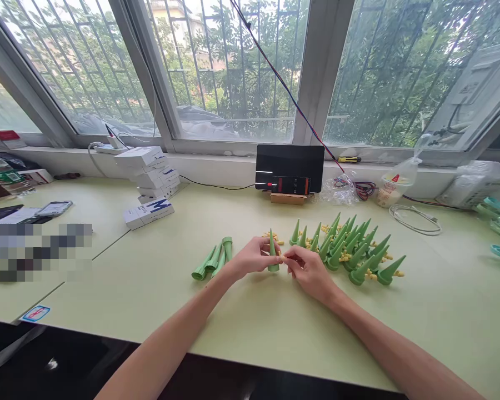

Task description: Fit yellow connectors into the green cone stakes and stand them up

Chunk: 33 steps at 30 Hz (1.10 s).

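Note:
My left hand (254, 256) is closed around a green plastic cone spike (272, 250), holding it upright with the point up. At the cone's right side, my right hand (308, 269) pinches a small yellow valve piece (281, 257), mostly hidden by the fingers. Right of my hands stand many green cones (350, 244) in a cluster, yellow pieces sticking out of their sides. To the left lie several green cones (212, 259) with no yellow pieces showing. Behind my left hand is a small pile of loose yellow pieces (276, 238).
At the back, a black tablet (289, 166) and a phone (291, 185) lean on a cardboard stand (288, 199). White boxes (150, 175) are stacked at back left. A bagged cup (394, 186) and a coiled white cable (416, 221) sit at back right. The table's front edge (216, 358) is close.

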Tool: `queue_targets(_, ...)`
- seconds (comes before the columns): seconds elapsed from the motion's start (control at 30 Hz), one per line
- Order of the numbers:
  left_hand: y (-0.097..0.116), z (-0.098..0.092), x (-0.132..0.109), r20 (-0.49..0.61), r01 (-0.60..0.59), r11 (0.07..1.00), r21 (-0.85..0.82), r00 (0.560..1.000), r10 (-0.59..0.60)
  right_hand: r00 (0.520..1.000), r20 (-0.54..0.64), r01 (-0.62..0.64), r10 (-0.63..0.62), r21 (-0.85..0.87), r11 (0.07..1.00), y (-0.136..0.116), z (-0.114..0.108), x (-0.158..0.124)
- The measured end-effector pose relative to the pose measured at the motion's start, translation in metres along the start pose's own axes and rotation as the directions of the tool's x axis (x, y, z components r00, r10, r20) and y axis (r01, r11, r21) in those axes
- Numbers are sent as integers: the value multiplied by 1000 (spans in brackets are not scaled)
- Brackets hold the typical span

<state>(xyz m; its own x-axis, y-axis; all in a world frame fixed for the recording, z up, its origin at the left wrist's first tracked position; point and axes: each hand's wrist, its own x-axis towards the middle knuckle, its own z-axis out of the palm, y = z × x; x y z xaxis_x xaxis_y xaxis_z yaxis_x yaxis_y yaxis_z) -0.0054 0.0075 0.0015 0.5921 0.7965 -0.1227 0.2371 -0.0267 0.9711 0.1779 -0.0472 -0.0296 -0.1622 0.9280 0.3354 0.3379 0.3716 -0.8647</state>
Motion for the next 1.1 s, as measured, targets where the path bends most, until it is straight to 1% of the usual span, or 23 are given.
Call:
queue_targets(0.17,-1,1,-1,-20,-116,987,110,993,119,999,12,-42,42,12,999,0,0,-1)
queue_targets(0.33,-2,2,0,-12,-173,972,159,984,177,999,22,-50,49,21,999,2,0,-1)
queue_targets(0.47,-4,2,0,-15,-193,960,205,980,200,998,28,-54,53,29,998,4,0,-1)
queue_targets(0.67,-5,3,1,-10,-226,938,264,972,236,998,19,-60,60,-5,998,5,0,0)
queue_targets(0.8,-7,3,1,-14,-222,938,267,972,234,997,20,-75,75,-32,997,5,-1,-1)
queue_targets(1.1,-7,3,1,-3,-233,933,274,970,243,998,22,-52,54,-69,996,8,-1,-1)
